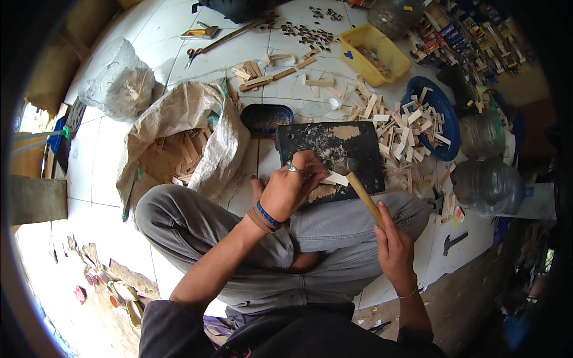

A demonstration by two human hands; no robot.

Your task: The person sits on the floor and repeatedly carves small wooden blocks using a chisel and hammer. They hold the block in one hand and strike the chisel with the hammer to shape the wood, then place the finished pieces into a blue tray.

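My left hand (pixel 287 184), with a ring and wristbands, pinches a small pale wood piece (pixel 337 178) over the black work board (pixel 295 141). My right hand (pixel 394 246) is closed around the light wooden handle (pixel 365 198) of what looks like a hammer. Its blurred head (pixel 345 165) is over the board, just beyond the wood piece; I cannot tell whether it touches. Sawdust (pixel 344 132) and scuffed pale marks cover parts of the board, which lies in front of my crossed legs.
To the left stands an open woven sack (pixel 230 143) of wood scraps. A dark blue tray (pixel 267 108) sits beyond it. On the right, wood pieces (pixel 406 128) spill around a blue basin (pixel 449 113). A yellow tub (pixel 391 53) stands farther back; a second hammer (pixel 455 241) lies at right.
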